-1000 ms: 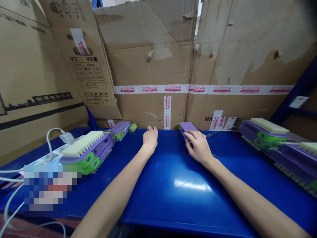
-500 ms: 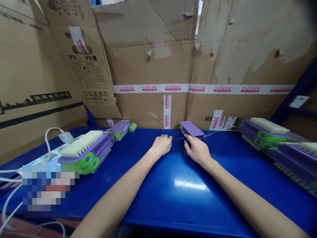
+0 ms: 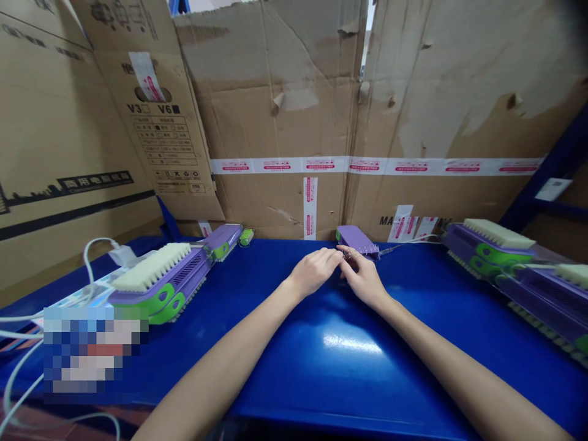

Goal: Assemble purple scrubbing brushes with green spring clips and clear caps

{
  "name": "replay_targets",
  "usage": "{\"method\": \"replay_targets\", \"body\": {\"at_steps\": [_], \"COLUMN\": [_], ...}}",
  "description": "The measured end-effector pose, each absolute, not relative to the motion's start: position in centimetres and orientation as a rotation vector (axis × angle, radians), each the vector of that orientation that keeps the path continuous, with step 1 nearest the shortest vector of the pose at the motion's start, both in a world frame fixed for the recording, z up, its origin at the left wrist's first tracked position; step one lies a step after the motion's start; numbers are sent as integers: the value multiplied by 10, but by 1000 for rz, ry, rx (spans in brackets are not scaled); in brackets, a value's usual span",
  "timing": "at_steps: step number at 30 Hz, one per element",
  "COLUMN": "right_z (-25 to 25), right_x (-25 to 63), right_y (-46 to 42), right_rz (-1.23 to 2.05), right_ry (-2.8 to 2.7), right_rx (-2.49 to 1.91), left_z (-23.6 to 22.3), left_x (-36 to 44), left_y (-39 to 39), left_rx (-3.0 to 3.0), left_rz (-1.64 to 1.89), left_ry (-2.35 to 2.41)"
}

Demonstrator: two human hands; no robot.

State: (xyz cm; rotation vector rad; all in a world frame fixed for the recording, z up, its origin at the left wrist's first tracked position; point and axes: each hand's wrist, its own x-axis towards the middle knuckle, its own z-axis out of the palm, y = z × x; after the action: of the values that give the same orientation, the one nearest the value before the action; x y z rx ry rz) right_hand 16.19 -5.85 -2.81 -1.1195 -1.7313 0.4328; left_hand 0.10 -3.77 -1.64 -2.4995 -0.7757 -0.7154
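On the blue table, just right of the middle, my left hand (image 3: pixel 316 271) and my right hand (image 3: pixel 362 278) meet at the fingertips. Both are closed, pinching a thin dark coiled spring (image 3: pixel 348 253), most of which the fingers hide. Right behind my right hand lies a flat purple block (image 3: pixel 353 237) with a green end. Small pale loops or spikes show along its front edge; I cannot tell whether they belong to the spring. A thin clear cord (image 3: pixel 390 248) runs right from the block.
Purple-and-green blocks with cream ribbed pads stand at the left (image 3: pixel 154 266) and right (image 3: pixel 498 236). A small green piece (image 3: pixel 247 237) lies at the back. White cables (image 3: pixel 89 263) cross the left side. Cardboard sheets (image 3: pixel 285 122) wall the back.
My left hand has moved right until its fingers reach those of my right hand. The spring, stretched between the hands before, is now bunched at the fingertips.
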Motion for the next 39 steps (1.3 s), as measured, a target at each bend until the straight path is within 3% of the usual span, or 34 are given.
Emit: {"method": "replay_targets", "body": {"at_steps": [8,18,20,25,30,35,39], "right_z": [-28,-33,-32,-35,-33,-34,-36], "right_x": [165,159,161,160,159,169,177], "right_y": [-55,-58,-58,-53,-49,-41,-36], "right_rz": [248,-223,-156,411,830,802,729], "right_ry": [-1639,-1542,-1538,-1592,-1383,-1208,-1201], "right_rx": [-1127,-1595,-1509,-1033,-1009,-1070,-1133], "left_z": [-21,-25,-25,-24,-23,-13,-11], "left_x": [-3,8,9,11,16,4,-42], "left_y": [-32,-39,-39,-40,-45,-34,-7], "left_rx": [-2420,-2375,-2372,-2453,-2662,-2533,-2195], "left_rz": [-829,-872,-913,-1027,-1113,-1055,-874], "left_ry": [-728,-768,-804,-841,-839,-920,-1293]}}
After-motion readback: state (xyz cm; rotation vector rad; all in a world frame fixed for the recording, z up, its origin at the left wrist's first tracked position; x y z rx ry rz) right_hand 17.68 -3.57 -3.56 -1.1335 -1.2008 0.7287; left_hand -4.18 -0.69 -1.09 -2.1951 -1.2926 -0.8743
